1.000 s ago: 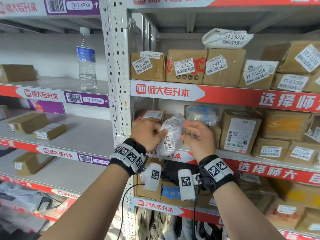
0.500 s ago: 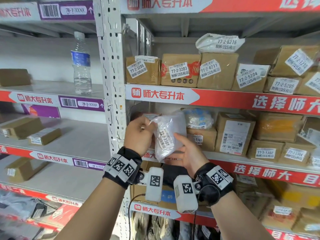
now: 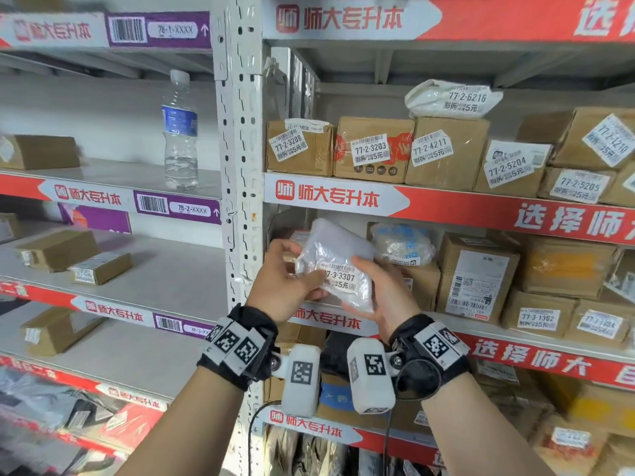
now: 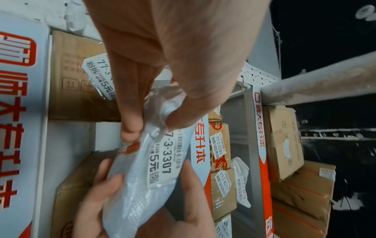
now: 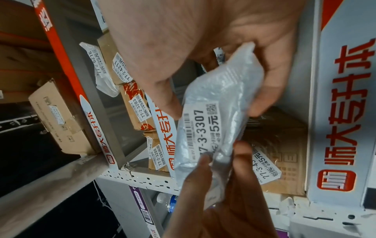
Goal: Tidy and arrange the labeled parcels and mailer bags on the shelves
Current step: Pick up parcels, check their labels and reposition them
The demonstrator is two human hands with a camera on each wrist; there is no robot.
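Head view | mailer bag between hands | left hand pinches edge | right hand seemingly cradles underside

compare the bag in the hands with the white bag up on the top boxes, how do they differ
The held bag is labelled 77-3-3307; the white bag is labelled 77-2-6216. The held bag is gripped by the left hand and right hand in front of the shelf; the white bag lies on a box. Both carry printed stickers.
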